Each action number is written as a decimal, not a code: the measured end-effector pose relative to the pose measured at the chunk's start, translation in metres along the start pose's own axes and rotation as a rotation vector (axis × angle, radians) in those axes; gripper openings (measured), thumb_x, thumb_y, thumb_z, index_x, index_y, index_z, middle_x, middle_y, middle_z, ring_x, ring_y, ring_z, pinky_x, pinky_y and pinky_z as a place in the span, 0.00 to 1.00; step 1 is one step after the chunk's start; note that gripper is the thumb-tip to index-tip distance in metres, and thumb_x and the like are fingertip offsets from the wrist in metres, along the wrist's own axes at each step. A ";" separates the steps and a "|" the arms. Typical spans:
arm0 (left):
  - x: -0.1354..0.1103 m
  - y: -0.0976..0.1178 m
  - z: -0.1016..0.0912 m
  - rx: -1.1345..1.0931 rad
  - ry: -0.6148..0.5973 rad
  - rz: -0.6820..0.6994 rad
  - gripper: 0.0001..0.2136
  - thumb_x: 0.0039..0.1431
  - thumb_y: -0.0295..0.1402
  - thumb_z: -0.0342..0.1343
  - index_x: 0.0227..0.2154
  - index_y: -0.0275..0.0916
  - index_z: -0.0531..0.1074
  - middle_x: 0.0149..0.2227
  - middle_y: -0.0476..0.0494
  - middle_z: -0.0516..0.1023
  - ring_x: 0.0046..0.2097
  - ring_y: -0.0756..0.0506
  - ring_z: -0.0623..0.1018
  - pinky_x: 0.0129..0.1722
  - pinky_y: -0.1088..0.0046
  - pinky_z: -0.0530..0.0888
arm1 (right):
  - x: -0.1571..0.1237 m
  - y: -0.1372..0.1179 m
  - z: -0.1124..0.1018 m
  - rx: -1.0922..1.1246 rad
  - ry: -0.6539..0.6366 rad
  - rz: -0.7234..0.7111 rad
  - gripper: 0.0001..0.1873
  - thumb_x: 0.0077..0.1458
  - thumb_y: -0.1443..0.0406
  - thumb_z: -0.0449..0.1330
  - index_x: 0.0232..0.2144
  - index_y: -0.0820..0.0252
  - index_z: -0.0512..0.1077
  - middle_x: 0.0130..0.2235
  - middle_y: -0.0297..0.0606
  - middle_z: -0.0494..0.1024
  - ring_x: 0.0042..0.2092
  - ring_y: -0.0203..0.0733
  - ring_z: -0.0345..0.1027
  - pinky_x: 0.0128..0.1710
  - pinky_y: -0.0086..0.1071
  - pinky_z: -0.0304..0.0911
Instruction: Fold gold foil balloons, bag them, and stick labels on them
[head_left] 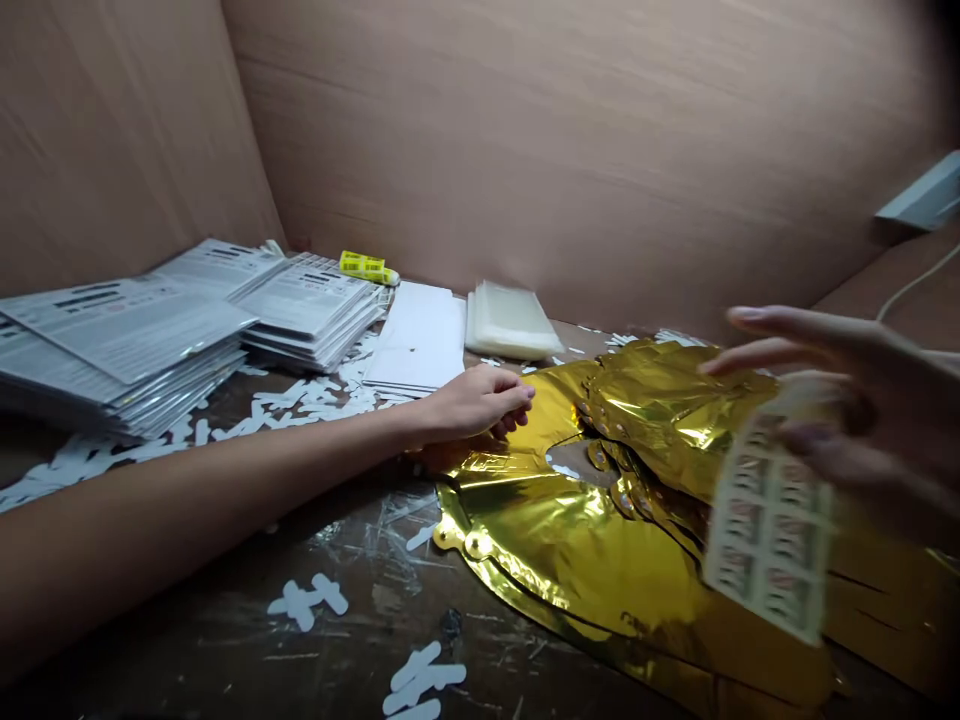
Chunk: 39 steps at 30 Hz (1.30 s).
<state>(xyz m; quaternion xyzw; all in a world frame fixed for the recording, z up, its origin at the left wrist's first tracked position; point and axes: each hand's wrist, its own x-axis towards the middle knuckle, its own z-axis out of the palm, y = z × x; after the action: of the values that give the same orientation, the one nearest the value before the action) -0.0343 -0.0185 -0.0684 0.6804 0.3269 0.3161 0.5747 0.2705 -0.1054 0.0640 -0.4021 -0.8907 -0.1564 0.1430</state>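
A stack of flat gold foil balloons (pixel 600 520) lies on the worn brown table (pixel 225 640). My left hand (pixel 480 400) rests at the stack's far left edge, fingers curled onto the foil. My right hand (pixel 840 410), blurred and close to the camera at the right, holds a sheet of small printed stickers (pixel 772 520) hanging down between thumb and fingers; its forefinger and middle finger stretch out to the left above the foil.
Piles of printed sheets (pixel 127 350) (pixel 307 305) sit at the left, with white cards (pixel 420 340), clear bags (pixel 510 320) and a yellow tube (pixel 367 267) by the cardboard wall (pixel 525 150). White paper scraps (pixel 307 600) litter the table.
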 end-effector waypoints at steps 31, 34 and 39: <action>-0.044 0.051 0.024 0.343 0.388 0.642 0.16 0.66 0.28 0.61 0.55 0.46 0.74 0.50 0.44 0.83 0.45 0.45 0.85 0.46 0.66 0.85 | 0.068 -0.046 0.082 0.595 0.586 -0.194 0.15 0.62 0.67 0.66 0.51 0.57 0.74 0.46 0.40 0.84 0.45 0.43 0.78 0.46 0.41 0.70; -0.044 0.053 0.025 0.298 0.426 0.648 0.17 0.66 0.27 0.61 0.55 0.45 0.69 0.38 0.49 0.85 0.34 0.47 0.86 0.37 0.69 0.86 | 0.067 -0.051 0.078 0.773 0.550 -0.009 0.08 0.63 0.65 0.65 0.46 0.55 0.77 0.39 0.36 0.84 0.38 0.40 0.77 0.40 0.37 0.71; -0.048 0.062 0.026 0.473 0.503 0.781 0.11 0.64 0.25 0.62 0.47 0.45 0.74 0.40 0.50 0.85 0.38 0.49 0.86 0.38 0.74 0.84 | 0.064 -0.059 0.069 0.995 0.569 0.124 0.07 0.60 0.61 0.67 0.37 0.56 0.73 0.32 0.32 0.77 0.33 0.37 0.72 0.32 0.31 0.69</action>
<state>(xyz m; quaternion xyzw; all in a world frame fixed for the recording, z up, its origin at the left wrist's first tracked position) -0.0361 -0.0802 -0.0133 0.7657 0.2393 0.5782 0.1484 0.1762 -0.0719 0.0163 -0.2799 -0.7585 0.1880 0.5577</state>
